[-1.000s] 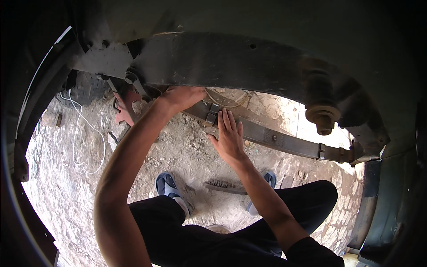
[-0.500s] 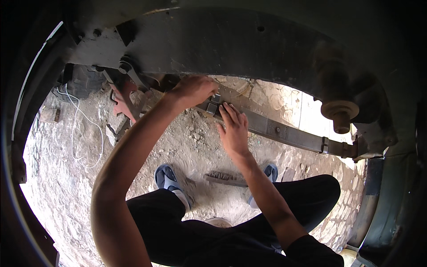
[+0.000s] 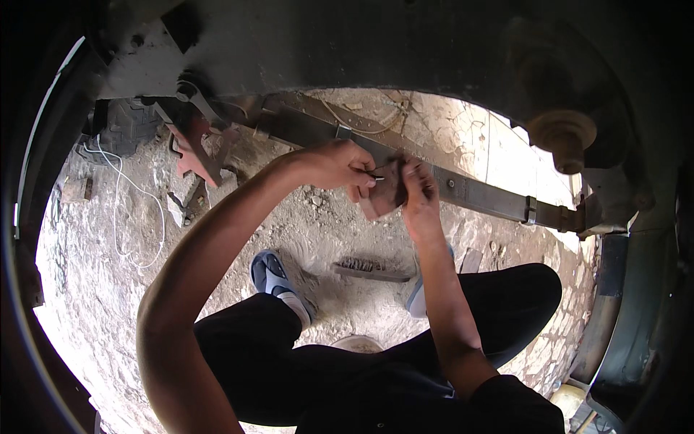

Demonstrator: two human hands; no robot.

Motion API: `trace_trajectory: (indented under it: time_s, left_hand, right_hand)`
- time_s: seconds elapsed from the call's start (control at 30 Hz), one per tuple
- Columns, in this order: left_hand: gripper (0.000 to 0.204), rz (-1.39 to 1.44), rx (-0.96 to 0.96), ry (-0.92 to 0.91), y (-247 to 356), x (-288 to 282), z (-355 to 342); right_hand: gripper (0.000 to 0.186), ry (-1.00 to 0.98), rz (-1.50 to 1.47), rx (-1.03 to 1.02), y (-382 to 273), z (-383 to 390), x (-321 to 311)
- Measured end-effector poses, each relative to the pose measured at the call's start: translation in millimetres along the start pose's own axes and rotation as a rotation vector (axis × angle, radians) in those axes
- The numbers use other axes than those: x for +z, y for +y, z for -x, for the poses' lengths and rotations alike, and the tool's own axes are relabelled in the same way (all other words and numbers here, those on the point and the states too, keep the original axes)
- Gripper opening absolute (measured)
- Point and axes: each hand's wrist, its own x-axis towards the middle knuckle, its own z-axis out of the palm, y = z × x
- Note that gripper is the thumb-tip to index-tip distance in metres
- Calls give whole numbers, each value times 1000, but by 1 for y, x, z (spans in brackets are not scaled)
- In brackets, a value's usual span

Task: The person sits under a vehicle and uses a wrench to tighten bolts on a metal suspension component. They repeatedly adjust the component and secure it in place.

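The dark vehicle frame [image 3: 303, 58] fills the top of the view and curves down both sides, above dusty, uneven ground [image 3: 94, 289] strewn with small stones. The person's legs [image 3: 513, 289] in dark trousers spread along the lower part, the left foot in a blue-grey shoe [image 3: 267, 271]. A long, dark metal bar [image 3: 484, 199] runs on a slant under the frame, narrow clips [image 3: 531, 210] wrapped around it and a bolt head on its face. Far left lies a black tyre [image 3: 126, 130] with deep tread, and between it and the bar stands a red metal support [image 3: 194, 155]. A stepped, rust-coloured round part [image 3: 564, 137] hangs at the upper right. At the lower right sits a rounded, yellowish object [image 3: 567, 398], partly hidden; whether it is a container, and what it might hold, cannot be told. A thin white cord [image 3: 163, 217] loops over the ground at left, and a long-handled brush [image 3: 369, 271], bristles up, lies between the feet. The right grip [image 3: 421, 199] is curled closed on the right edge of a reddish-brown sheet [image 3: 385, 192], which is in front of the bar, between the two hands. The sheet is flat, roughly four-sided and tilted, darker toward the right and paler at its lower corner, its surface blurred. The left grip [image 3: 340, 165] is pinched around a small dark piece [image 3: 377, 177] with a pale edge, just at the sheet's left side; whether the two are joined cannot be told.
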Motion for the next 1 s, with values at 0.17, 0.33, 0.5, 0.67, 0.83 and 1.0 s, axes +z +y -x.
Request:
trace_trajectory:
  time_s: [0.17,0.33,0.5,0.67,0.83,1.0]
  left_hand:
    - [25,271,4,398,8,30,-9]
    - [32,495,-35,569,10,57,-14]
    - [30,541,17,710,23,54,-19]
    - [35,350,-29,754,22,40,-11]
    - [32,34,67,795,-13,-5,-3]
    - [23,-258,-42,833,-8,-1,-3]
  right_hand:
    - [16,286,648,-561,1,35,-4]
    - [19,240,492,-320,10,28,46]
    - [15,174,363,-248,6,5,42]
    - [16,168,587,-396,-22,-8,20]
    - [10,19,1288,-193,18,6,4]
    - [28,191,1101,-453,-4,-4,23]
